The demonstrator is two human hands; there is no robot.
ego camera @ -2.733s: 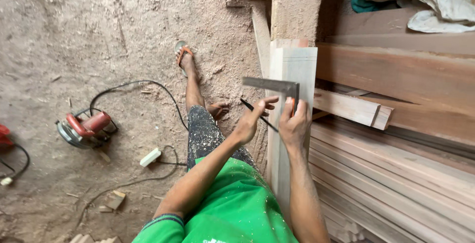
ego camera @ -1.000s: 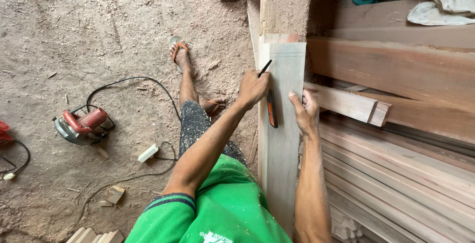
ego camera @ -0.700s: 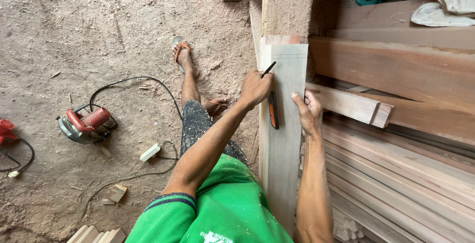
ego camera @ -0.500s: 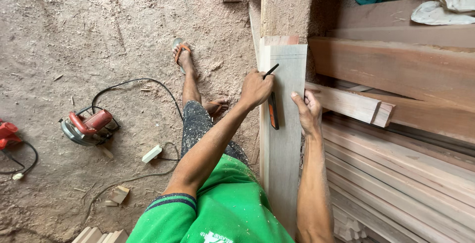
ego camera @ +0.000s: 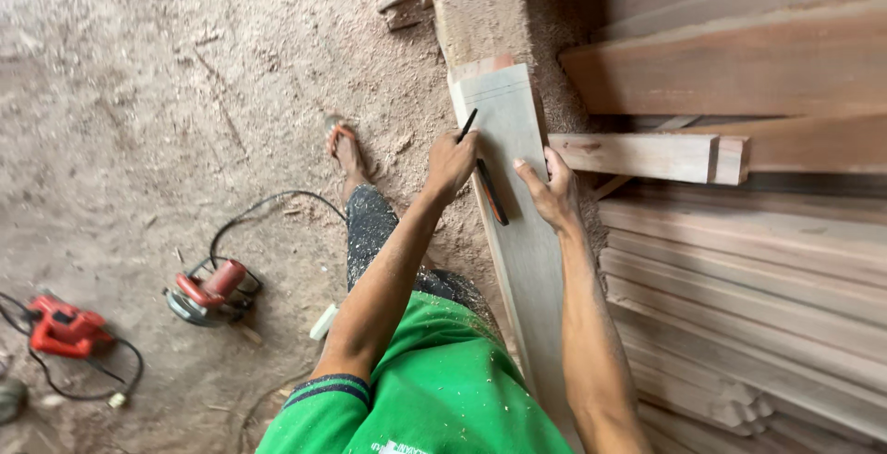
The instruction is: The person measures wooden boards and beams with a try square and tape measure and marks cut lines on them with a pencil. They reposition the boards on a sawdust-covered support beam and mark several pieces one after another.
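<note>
At frame centre, the left hand (ego camera: 450, 166) pinches a thin dark pencil (ego camera: 467, 125) on the pale wooden plank (ego camera: 517, 223); right hand (ego camera: 552, 193), fingers spread, should press it steady.

Single view from a head-worn camera, looking steeply down over the wearer's green shirt (ego camera: 434, 389) at close range. A pale board (ego camera: 517, 223) runs from near centre to far centre, with the left hand (ego camera: 450, 166) and right hand (ego camera: 552, 193) upon it. Sawdust floor (ego camera: 139, 94) fills the left; stacked planks (ego camera: 758, 260) fill the right. No second view overlaps.
</note>
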